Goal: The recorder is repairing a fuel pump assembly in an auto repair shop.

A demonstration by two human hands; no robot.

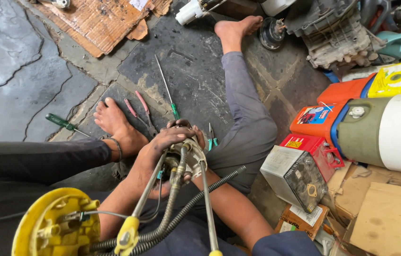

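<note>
Your left hand (169, 138) is clamped over the top of the pump housing (192, 159) in your lap, and your right hand (195, 137) grips it from behind. Corrugated hoses (176, 189) run back to the yellow flange (53, 225); pliers (139, 113) and a screwdriver (167, 92) lie on the floor beyond.

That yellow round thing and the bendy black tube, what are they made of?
The yellow round cap looks like moulded plastic: smooth, slightly glossy, with shaped ribs and sockets. The black tube seems to be ribbed flexible plastic or rubber, judging by its ringed surface and its curve. The thin rods look like bare metal, grey and shiny.
</note>
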